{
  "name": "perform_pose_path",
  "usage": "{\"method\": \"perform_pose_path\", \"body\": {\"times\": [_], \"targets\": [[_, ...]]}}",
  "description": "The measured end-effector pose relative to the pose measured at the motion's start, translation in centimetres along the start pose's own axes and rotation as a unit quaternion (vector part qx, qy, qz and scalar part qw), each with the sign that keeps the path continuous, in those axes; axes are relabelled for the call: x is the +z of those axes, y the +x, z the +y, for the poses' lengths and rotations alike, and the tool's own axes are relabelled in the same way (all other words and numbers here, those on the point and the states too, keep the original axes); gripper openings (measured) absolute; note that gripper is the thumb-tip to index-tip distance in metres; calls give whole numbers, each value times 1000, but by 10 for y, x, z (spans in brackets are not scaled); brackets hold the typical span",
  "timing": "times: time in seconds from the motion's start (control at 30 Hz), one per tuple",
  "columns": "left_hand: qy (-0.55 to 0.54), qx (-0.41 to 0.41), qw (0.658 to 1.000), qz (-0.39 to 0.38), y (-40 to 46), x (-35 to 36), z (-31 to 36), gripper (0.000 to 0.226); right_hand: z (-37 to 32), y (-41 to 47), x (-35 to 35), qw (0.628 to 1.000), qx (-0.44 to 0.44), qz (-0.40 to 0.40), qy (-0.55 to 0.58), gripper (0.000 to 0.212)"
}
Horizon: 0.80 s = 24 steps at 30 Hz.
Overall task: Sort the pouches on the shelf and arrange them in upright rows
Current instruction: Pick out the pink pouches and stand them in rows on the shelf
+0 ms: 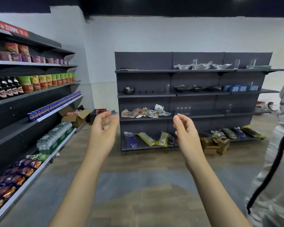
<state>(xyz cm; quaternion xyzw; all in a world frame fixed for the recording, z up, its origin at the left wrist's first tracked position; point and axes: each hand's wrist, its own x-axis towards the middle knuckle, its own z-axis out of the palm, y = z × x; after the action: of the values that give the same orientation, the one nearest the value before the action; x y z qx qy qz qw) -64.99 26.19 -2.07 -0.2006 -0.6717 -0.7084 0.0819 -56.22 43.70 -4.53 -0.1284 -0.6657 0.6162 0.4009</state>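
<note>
Head view first, reading from the left edge of the frame: we see a stocked wall rack (39, 89) of cups, bottles and cans that plays no part in the job. Left of centre, our left hand (103, 128) is raised palm-in, fingers loosely curled and apart, holding nothing. Just right of it in the frame, on the third board of the dark shelf (154, 118) at centre, lie the pouches (144, 113), a jumbled heap lying flat and overlapping, none upright. Our right hand (185, 130) hangs right of that heap in the picture, equally slack and empty. At the far right edge stands another person in a pale tracksuit (279, 153).

We judge the sorting not yet begun: this is the approach, with floor still between us and the shelf. The next move calls for closing in, then parting the heap by kind before standing each pouch up.
</note>
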Motion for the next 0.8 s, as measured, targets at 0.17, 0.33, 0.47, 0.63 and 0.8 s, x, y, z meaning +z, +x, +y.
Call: {"method": "perform_pose_path", "body": {"times": [0.17, 0.33, 0.47, 0.63, 0.8], "targets": [[9, 11, 1000, 18, 120, 60, -31, 31, 36, 133, 22, 1000, -23, -15, -16, 31], [30, 32, 999, 30, 220, 104, -56, 22, 62, 244, 49, 998, -35, -40, -15, 38], [29, 39, 998, 38, 282, 129, -87, 20, 94, 311, 73, 998, -39, -51, -11, 37], [25, 37, 999, 27, 365, 161, -136, 21, 145, 392, 104, 997, -35, -63, -12, 40], [30, 42, 998, 22, 476, 189, -186, 22, 196, 491, 145, 997, -40, -61, -24, 38]]}}
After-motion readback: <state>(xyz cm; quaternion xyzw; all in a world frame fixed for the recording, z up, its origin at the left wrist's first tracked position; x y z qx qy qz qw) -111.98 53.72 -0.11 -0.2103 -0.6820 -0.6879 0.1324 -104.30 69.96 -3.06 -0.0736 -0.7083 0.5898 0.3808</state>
